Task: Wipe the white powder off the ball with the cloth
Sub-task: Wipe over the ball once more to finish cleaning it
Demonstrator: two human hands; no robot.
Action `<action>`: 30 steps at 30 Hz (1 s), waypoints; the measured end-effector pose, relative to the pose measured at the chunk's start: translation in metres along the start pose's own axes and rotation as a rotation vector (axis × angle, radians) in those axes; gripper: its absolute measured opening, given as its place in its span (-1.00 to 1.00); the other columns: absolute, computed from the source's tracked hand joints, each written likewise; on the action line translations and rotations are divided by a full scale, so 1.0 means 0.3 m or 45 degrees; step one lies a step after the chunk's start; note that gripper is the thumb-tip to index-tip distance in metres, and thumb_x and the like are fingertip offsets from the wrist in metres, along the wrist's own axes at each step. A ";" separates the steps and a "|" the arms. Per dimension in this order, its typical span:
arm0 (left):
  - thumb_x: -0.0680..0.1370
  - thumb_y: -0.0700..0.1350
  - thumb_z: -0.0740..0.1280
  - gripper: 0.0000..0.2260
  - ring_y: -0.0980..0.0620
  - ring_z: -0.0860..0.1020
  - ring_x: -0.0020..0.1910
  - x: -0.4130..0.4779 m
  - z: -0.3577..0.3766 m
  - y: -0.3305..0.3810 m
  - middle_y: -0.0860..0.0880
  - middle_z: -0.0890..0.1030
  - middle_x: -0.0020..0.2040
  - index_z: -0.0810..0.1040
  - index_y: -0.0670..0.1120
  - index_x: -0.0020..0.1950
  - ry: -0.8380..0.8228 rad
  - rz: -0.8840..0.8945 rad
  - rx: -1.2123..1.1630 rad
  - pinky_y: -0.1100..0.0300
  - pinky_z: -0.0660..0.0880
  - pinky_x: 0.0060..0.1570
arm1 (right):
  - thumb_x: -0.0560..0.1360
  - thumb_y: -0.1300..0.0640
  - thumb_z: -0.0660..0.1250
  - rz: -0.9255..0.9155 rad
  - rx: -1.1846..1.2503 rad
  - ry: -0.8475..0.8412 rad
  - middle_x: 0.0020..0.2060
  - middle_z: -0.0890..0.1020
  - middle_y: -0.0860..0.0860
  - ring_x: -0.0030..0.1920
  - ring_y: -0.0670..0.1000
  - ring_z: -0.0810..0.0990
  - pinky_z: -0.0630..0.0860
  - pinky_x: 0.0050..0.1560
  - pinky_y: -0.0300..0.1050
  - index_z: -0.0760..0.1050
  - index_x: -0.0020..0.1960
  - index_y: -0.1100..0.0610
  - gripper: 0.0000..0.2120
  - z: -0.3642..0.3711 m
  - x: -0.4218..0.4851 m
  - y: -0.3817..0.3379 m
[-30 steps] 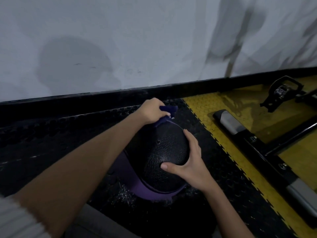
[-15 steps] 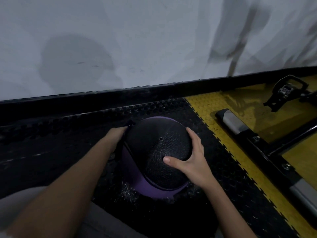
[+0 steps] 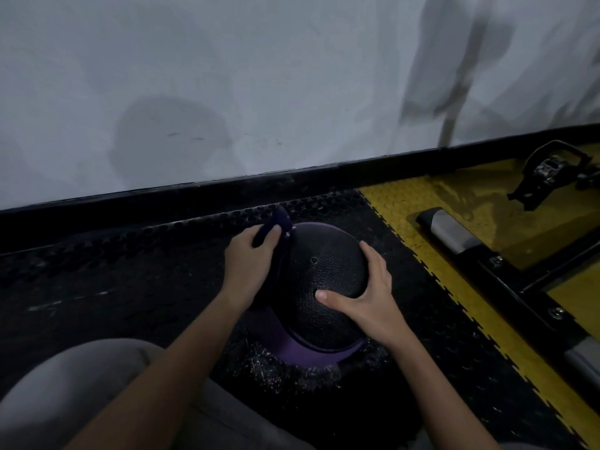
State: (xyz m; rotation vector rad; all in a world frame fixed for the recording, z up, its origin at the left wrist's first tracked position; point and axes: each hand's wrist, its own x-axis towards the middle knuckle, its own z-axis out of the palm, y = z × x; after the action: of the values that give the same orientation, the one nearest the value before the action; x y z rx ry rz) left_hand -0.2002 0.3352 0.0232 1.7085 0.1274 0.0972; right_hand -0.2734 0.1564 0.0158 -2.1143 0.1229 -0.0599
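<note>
A black-and-purple textured ball [image 3: 319, 287] sits on the dark floor mat in front of me. My left hand [image 3: 248, 259] grips a dark blue cloth [image 3: 277, 224] against the ball's upper left side. On the ball's right side rests my right hand [image 3: 368, 293], fingers spread over the top and thumb across the front. White powder specks [image 3: 282, 365] lie on the mat under the ball's near edge.
A white wall with a black skirting [image 3: 292, 180] runs close behind the ball. Yellow floor tiles [image 3: 406, 203] and a black metal machine frame [image 3: 487, 254] with grey pads lie to the right. My knee [image 3: 74, 384] is at lower left.
My left hand with the cloth went from the ball's top down its left side, then came back up to the upper left. The right hand stayed put on the ball.
</note>
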 end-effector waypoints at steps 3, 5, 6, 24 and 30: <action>0.51 -0.07 0.34 -0.89 0.07 0.56 -0.07 -0.049 0.028 0.028 0.01 0.63 -0.08 0.64 -0.06 -0.05 0.031 0.308 0.201 0.33 0.42 -0.05 | 0.03 -0.42 0.38 0.002 -0.009 0.009 0.43 0.04 -0.25 0.39 -0.25 -0.02 0.10 0.32 -0.14 -0.02 0.50 -0.09 0.16 0.004 0.000 -0.001; 0.51 -0.01 0.31 -0.82 0.05 0.51 -0.03 -0.094 0.060 0.043 0.04 0.62 -0.07 0.65 -0.07 -0.05 -0.025 0.548 0.388 0.30 0.35 0.00 | 0.03 -0.43 0.38 -0.001 -0.021 0.023 0.43 0.04 -0.22 0.40 -0.22 -0.02 0.10 0.35 -0.12 -0.02 0.50 -0.07 0.17 0.008 -0.002 -0.004; 0.50 0.05 0.27 -0.76 0.02 0.48 0.01 -0.118 0.078 0.044 0.05 0.62 -0.06 0.65 -0.06 -0.05 -0.102 0.666 0.493 0.23 0.32 0.05 | 0.04 -0.44 0.39 -0.004 -0.034 0.027 0.44 0.04 -0.19 0.41 -0.19 -0.02 0.10 0.38 -0.10 -0.03 0.50 -0.05 0.18 0.010 -0.003 -0.005; 0.52 -0.01 0.28 -0.78 -0.07 0.45 -0.07 -0.072 0.054 0.030 0.00 0.58 -0.10 0.62 -0.14 -0.07 -0.008 0.748 0.621 0.18 0.32 -0.03 | 0.07 -0.23 0.58 -0.082 -0.129 -0.223 0.38 -0.12 -0.33 0.38 -0.29 -0.15 0.00 0.40 -0.06 -0.19 0.51 -0.09 0.27 -0.041 -0.024 0.016; 0.54 0.11 0.16 -0.65 0.03 0.37 0.08 -0.190 0.100 0.074 0.03 0.58 0.04 0.61 -0.07 0.09 -0.305 0.896 0.837 0.06 0.34 0.06 | 0.13 -0.22 0.51 -0.062 -0.106 -0.220 0.38 -0.15 -0.36 0.37 -0.32 -0.17 0.02 0.35 -0.13 -0.26 0.42 -0.25 0.16 -0.042 -0.017 0.024</action>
State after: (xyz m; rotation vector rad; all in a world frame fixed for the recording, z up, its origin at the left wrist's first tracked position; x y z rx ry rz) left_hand -0.2519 0.2948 0.0416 2.3345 -0.6975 0.4035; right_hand -0.2802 0.1425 0.0162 -2.1952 -0.0298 0.1001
